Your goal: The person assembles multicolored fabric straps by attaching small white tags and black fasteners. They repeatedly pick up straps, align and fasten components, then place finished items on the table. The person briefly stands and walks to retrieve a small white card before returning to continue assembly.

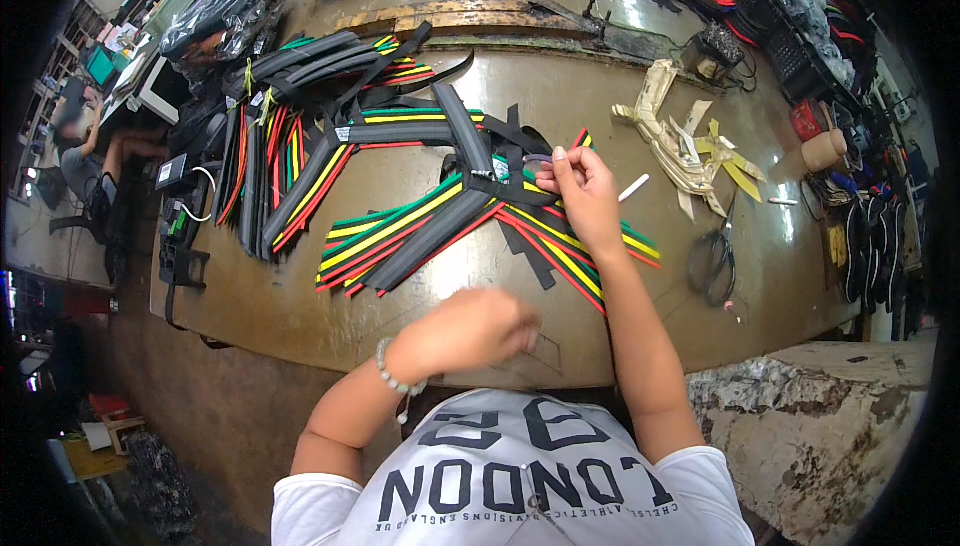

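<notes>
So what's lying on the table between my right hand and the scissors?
In the head view, a small white stick-like piece lies on the brown table between the right hand and the scissors; the rest is bare tabletop.

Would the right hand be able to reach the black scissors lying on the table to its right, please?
Probably yes: the right hand rests on the striped straps, and the scissors lie in the open on the table beside that forearm, with nothing between them.

Right hand [583, 189] reaches forward, pinching; left hand [478, 329] curled near the body.
</notes>
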Motion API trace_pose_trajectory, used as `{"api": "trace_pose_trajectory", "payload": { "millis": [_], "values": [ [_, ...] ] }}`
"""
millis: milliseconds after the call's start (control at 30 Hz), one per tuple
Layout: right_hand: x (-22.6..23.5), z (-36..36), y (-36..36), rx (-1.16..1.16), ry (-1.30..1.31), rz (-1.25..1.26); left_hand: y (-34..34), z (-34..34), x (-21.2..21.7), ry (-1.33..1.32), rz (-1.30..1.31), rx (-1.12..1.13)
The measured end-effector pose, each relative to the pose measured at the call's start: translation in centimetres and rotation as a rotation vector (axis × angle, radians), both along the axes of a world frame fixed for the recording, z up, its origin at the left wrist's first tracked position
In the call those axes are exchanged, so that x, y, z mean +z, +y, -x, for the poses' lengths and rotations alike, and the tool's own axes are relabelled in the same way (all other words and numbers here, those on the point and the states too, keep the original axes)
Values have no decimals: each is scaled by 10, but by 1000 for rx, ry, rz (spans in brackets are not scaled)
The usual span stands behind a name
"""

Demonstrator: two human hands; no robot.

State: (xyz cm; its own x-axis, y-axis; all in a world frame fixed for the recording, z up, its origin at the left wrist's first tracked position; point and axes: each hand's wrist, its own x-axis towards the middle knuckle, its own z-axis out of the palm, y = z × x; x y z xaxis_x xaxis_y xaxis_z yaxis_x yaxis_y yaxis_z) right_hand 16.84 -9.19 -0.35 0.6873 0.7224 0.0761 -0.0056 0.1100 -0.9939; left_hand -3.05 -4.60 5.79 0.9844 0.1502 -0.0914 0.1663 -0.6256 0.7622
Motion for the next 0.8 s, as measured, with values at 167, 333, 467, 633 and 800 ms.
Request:
{"api": "trace_pose_trajectory", "payload": {
  "millis": [167, 333, 467, 633, 800],
  "values": [
    [5, 12, -1, -89, -272, 62, 41, -39, -36, -447, -402, 450],
    [6, 35, 2, -4, -84, -45, 53, -45, -45, -332, -430, 383],
    [-7, 27, 5, -15, 39, -39, 47, -47, -44, -419, -440, 451],
    [-18, 18, 3, 71, 43, -30, 54, -37, -49, -376, -299, 485],
    [-19, 16, 4, 61, -231, 27, 54, -32, -59, -404, -100, 551]
  ]
}}
